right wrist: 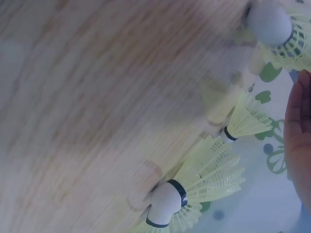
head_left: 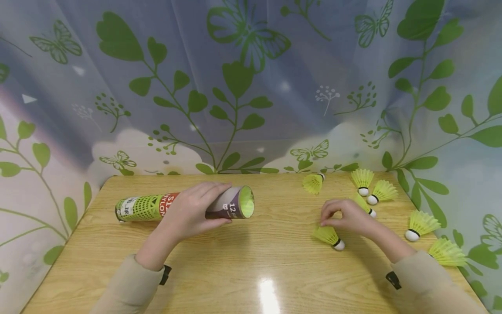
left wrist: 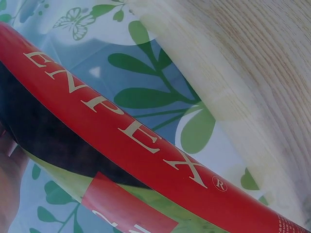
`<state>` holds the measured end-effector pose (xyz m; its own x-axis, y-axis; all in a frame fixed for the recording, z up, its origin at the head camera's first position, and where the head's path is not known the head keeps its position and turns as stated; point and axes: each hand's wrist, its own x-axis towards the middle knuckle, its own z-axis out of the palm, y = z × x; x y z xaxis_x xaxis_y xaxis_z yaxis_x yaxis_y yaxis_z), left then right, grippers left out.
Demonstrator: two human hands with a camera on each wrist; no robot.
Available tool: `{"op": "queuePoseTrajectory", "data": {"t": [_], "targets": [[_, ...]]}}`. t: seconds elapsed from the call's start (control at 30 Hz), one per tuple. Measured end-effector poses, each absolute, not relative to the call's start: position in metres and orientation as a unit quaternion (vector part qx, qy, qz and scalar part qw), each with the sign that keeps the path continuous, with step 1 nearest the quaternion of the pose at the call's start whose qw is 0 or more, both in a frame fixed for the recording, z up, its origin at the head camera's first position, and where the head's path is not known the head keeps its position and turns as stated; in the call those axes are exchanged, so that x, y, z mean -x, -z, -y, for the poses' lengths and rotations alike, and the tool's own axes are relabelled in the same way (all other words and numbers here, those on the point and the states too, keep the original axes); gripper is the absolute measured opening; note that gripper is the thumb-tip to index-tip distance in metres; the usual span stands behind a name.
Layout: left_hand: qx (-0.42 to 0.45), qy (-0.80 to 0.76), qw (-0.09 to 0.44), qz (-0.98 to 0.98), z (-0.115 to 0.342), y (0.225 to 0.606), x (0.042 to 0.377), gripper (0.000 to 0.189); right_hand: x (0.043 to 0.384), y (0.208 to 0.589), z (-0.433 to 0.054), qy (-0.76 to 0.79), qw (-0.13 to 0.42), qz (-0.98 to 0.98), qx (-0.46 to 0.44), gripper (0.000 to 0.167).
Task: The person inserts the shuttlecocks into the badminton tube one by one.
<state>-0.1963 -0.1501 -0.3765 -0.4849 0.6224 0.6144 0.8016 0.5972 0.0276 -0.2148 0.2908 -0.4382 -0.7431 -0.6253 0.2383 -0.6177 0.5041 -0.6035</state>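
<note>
My left hand (head_left: 192, 211) grips a long shuttlecock tube (head_left: 141, 208) around its right part, the thumb along the near side. The tube lies sideways, its round mouth facing right with yellow-green showing inside. Red and black with pale ENPEX lettering, the tube (left wrist: 97, 107) fills much of the left wrist view. My right hand (head_left: 349, 216) pinches the skirt edge of a yellow shuttlecock (head_left: 326, 235), whose white cork points down and to the right. At the right wrist view's top corner, that shuttlecock (right wrist: 272, 23) sits just above my fingers (right wrist: 297, 116).
Behind my right hand lie several yellow shuttlecocks (head_left: 362, 179); one shuttlecock (head_left: 313, 183) sits apart near the back edge. Two more, a shuttlecock (head_left: 423, 223) and another shuttlecock (head_left: 448, 253), lie by the right edge. A leaf-patterned curtain (head_left: 251, 109) borders the wooden table (head_left: 235, 270).
</note>
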Motion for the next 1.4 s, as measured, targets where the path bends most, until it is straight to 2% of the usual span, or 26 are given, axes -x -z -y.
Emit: {"op": "queuePoseTrajectory", "data": {"t": [0.2, 0.5, 0.6, 1.17, 1.4], "targets": [[0.422, 0.161, 0.284, 0.845, 0.150, 0.377, 0.197, 0.083, 0.214, 0.431, -0.295, 0.334, 0.012, -0.877, 0.346, 0.015], [0.424, 0.160, 0.284, 0.845, 0.150, 0.377, 0.197, 0.082, 0.214, 0.419, -0.297, 0.322, 0.051, -0.900, 0.290, 0.010], [0.424, 0.161, 0.284, 0.845, 0.150, 0.377, 0.197, 0.082, 0.213, 0.415, -0.295, 0.316, 0.044, -0.907, 0.276, 0.009], [0.419, 0.158, 0.284, 0.848, 0.150, 0.376, 0.197, 0.084, 0.208, 0.384, -0.260, 0.357, -0.070, -0.908, 0.208, 0.007], [0.418, 0.158, 0.281, 0.849, 0.150, 0.376, 0.198, 0.085, 0.209, 0.372, -0.237, 0.385, -0.139, -0.888, 0.208, 0.005]]}}
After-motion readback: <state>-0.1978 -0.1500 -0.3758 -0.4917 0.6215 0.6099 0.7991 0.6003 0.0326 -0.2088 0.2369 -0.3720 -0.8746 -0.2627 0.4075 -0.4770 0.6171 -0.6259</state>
